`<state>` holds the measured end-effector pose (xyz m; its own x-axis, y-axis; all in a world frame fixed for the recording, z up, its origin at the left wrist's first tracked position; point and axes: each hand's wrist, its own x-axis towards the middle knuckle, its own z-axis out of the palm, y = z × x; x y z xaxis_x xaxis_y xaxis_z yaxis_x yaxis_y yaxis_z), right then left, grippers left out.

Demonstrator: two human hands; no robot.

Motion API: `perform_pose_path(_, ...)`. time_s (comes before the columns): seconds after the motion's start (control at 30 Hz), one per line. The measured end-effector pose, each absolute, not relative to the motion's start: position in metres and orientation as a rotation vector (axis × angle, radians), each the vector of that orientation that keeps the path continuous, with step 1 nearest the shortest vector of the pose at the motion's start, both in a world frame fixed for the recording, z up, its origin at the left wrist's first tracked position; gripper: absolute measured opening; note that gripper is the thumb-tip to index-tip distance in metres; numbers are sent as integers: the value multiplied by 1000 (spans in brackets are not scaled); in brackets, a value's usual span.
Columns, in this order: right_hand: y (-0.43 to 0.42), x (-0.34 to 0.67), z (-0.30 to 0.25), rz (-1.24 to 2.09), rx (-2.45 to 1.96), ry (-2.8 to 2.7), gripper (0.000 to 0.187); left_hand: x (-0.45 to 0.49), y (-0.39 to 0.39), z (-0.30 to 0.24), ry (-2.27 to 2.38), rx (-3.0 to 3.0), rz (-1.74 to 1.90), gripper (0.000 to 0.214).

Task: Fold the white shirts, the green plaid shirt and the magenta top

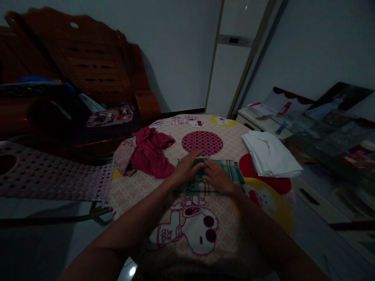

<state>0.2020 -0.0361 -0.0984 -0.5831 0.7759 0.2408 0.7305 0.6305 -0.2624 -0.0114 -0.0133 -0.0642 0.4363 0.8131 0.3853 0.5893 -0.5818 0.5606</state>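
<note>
A green plaid cloth (209, 187), folded into a flat rectangle, lies in the middle of the round table (129, 207) with its cartoon-print cover. My left hand (189, 168) rests on the cloth's left part, fingers stretched out toward the far edge. On its middle and right part lies my right hand (216, 175), palm down with the fingers extended. The fingertips of both hands come close together near the far edge. To the left sits a crumpled dark pink garment (152, 154). Folded white cloth (269, 154) is stacked at the table's right edge.
A light patterned cloth (125, 154) lies against the pink garment. Behind on the left stands a carved wooden bench (93, 58) with clothes on it; a woven lounge chair (58, 175) is nearer. A glass-topped cabinet (322, 144) holding papers and small items stands right.
</note>
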Motion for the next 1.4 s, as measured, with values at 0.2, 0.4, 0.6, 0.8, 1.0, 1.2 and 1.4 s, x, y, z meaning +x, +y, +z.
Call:
perform_pose_path(0.2,-24,235,-79,457,-1217,-2110,37,2,-15,-104,1064,2455,735,60)
perform_pose_path(0.4,-2,310,-89,164,-1522,-2007,35,3,-18,-99,999,2643,522,61)
perform_pose_path(0.6,7,322,-116,125,-1578,-2037,22,5,-21,-94,1002,2689,443,57)
perform_pose_path(0.8,11,316,-115,107,-1598,-1953,21,4,-22,-96,987,2721,405,52)
perform_pose_path(1.0,8,319,-124,9,-1518,-2005,33,-5,-16,-90,989,2560,618,54)
perform_pose_path(1.2,11,321,-136,2,-1566,-2044,36,-44,15,-92,1469,2387,745,41)
perform_pose_path(1.4,12,323,-139,61,-1499,-2007,27,-63,23,-86,1540,2407,567,31)
